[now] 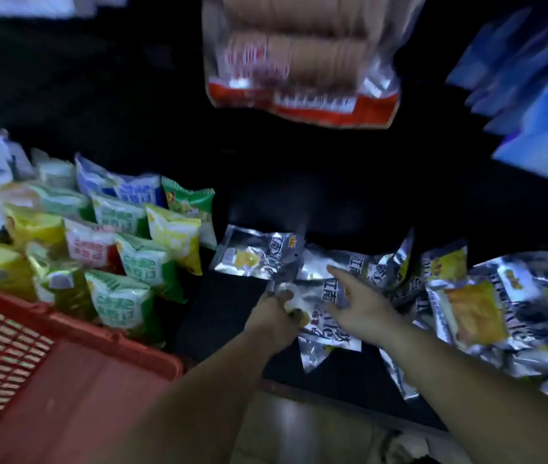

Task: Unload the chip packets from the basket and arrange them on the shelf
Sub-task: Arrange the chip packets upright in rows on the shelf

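Observation:
Silver chip packets with yellow pictures lie on a dark shelf [229, 313] in front of me. My left hand [274, 313] grips the edge of one silver packet [328, 324] at the shelf's middle. My right hand [363, 304] reaches over the same packet with its index finger stretched out, touching or just above the foil. Another silver packet [252, 254] lies flat beyond my left hand. A heap of silver packets [477, 296] fills the right of the shelf. The red basket [65, 380] at the lower left shows a bare bottom.
Green, yellow and white snack packets [125, 256] stand in rows on the shelf's left half, right behind the basket. A clear bag of round biscuits [299, 61] hangs above the middle. Blue packages [534, 112] sit at the upper right. The view is dim and blurred.

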The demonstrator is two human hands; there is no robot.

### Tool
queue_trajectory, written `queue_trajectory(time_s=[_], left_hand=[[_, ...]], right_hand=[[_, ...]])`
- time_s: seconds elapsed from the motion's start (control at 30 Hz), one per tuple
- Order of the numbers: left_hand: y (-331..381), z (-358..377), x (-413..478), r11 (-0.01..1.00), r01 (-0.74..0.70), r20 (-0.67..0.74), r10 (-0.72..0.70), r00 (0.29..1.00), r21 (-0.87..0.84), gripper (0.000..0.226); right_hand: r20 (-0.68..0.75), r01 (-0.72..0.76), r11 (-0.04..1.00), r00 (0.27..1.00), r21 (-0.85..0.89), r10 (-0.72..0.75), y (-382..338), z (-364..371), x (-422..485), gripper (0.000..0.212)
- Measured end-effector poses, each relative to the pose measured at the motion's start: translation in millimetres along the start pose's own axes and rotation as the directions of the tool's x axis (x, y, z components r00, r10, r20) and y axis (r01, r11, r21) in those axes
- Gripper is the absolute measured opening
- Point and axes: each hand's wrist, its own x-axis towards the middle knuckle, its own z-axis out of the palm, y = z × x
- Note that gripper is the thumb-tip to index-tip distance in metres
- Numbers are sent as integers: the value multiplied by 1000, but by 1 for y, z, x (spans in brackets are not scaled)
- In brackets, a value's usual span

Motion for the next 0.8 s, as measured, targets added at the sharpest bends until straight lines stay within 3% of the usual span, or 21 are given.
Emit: queue_trajectory(time_s=[0.1,0.23,0.4,0.5,0.57,0.63,0.67,0.73,0.8], left_hand=[[-15,15,18,993,-76,64,71,995,90,57],[-32,33,42,994,-86,81,80,994,69,55],[-33,51,46,987,-102,62,95,994,123,58],[-28,52,45,994,-105,148,103,984,2,62],[-19,35,45,984,-118,231,148,962,-137,54],[-17,10,47,976,-171,254,200,946,-132,44],[-19,-2,46,975,-197,248,216,945,-99,37],[-25,-24,48,959,-276,172,261,950,69,27],[-29,-43,54,916,-305,51,302,952,262,27]], right_hand=[[-21,28,991,999,-129,-31,25,21,28,68],[-68,-67,988,996,-141,58,63,43,48,71],[-100,-158,984,981,88,166,84,48,38,68],[-115,-119,991,985,57,125,78,45,27,71],[-167,-154,980,971,125,174,66,39,27,75],[-240,-225,954,933,197,270,49,28,35,65],[-278,-251,956,917,155,285,39,23,37,58],[-423,-172,983,897,-66,129,16,24,41,47],[-490,91,981,856,-171,-165,-8,32,49,35]])
